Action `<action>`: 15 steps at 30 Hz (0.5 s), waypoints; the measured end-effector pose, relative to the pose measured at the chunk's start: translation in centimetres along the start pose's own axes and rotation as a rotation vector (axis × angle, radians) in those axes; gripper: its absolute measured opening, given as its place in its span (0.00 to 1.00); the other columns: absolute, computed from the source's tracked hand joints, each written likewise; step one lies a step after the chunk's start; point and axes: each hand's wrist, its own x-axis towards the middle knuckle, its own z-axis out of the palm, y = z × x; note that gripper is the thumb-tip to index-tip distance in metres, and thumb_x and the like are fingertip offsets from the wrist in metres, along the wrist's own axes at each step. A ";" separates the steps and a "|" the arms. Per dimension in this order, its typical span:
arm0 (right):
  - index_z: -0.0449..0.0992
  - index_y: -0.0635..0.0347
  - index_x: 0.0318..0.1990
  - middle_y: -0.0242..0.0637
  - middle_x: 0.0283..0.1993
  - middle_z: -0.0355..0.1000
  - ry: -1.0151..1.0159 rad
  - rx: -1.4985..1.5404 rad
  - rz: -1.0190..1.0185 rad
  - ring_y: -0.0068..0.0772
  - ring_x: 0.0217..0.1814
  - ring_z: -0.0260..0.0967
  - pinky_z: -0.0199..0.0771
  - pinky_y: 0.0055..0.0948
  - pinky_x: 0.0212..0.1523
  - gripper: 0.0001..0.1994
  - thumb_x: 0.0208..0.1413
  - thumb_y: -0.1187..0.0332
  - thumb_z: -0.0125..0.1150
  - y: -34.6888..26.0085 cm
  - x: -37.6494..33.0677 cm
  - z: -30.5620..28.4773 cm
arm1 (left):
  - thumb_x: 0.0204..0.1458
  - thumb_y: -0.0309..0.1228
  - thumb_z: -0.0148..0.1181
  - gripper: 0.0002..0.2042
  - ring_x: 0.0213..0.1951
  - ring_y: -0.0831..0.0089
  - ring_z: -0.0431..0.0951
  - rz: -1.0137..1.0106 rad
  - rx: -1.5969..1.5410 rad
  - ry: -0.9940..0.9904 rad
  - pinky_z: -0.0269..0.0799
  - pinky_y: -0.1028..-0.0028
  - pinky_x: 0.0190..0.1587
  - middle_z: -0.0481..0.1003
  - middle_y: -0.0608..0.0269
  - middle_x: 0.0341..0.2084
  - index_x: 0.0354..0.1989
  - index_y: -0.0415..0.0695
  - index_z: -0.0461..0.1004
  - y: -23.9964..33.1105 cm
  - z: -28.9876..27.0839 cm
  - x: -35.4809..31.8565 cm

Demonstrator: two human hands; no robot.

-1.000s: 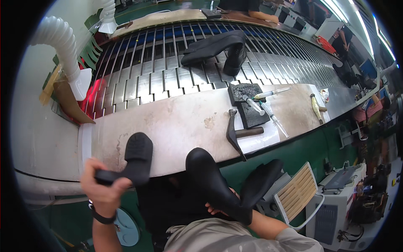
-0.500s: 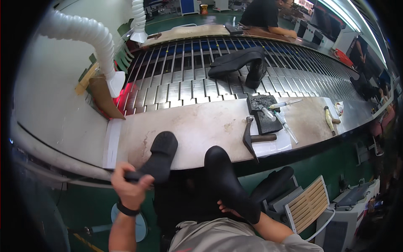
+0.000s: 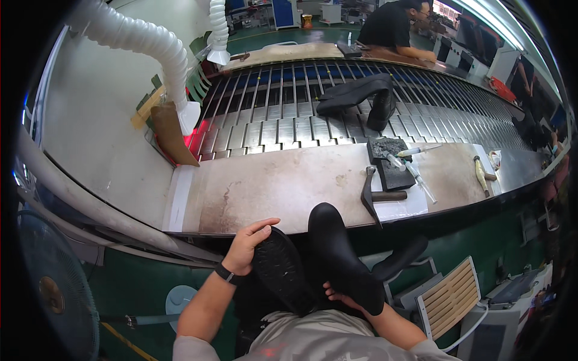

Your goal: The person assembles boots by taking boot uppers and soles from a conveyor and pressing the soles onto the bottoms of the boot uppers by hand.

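1. Bright tube lights [image 3: 495, 27] shine at upper right.
2. Steel slats [image 3: 271, 132] throw back glare (reddish at their left end).
3. Shadow gathers below the bench [image 3: 277, 180].
4. Straight edges bow toward the blackened rim.

Left fingers [image 3: 264, 224] holding black sole [image 3: 280, 265], right fingers [image 3: 332, 291] beside black boot [image 3: 334, 246]; hammer [image 3: 390, 196] on bench [image 3: 283, 177]

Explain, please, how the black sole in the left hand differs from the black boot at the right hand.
The sole shows a ridged tread, while the boot looks smooth. The sole is a flatter piece; the boot is bulkier and rounded. The left hand holds the sole by its upper end, whereas the boot partly hides the right hand. Both are black.
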 end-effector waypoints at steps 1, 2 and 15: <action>0.75 0.70 0.57 0.56 0.53 0.78 0.003 -0.006 -0.001 0.50 0.51 0.81 0.84 0.45 0.53 0.16 0.71 0.66 0.55 -0.3 -0.1 0.1 | 0.70 0.43 0.56 0.22 0.46 0.74 0.79 0.010 -0.336 -0.102 0.75 0.73 0.53 0.81 0.60 0.45 0.61 0.37 0.74 -1.1 0.4 0.1; 0.75 0.70 0.58 0.55 0.53 0.78 -0.059 0.115 0.004 0.50 0.51 0.81 0.84 0.43 0.53 0.16 0.70 0.67 0.56 -0.4 -0.4 0.3 | 0.71 0.46 0.52 0.26 0.51 0.68 0.81 0.019 -0.673 -0.206 0.76 0.68 0.57 0.80 0.54 0.50 0.65 0.36 0.70 -1.8 1.0 -0.1; 0.70 0.67 0.65 0.55 0.58 0.76 -0.014 0.122 0.125 0.54 0.57 0.78 0.82 0.50 0.58 0.20 0.70 0.66 0.57 -0.5 -1.2 0.6 | 0.62 0.72 0.37 0.44 0.58 0.44 0.78 0.231 -0.721 -0.131 0.75 0.48 0.62 0.76 0.32 0.54 0.67 0.39 0.60 -6.3 2.4 -1.4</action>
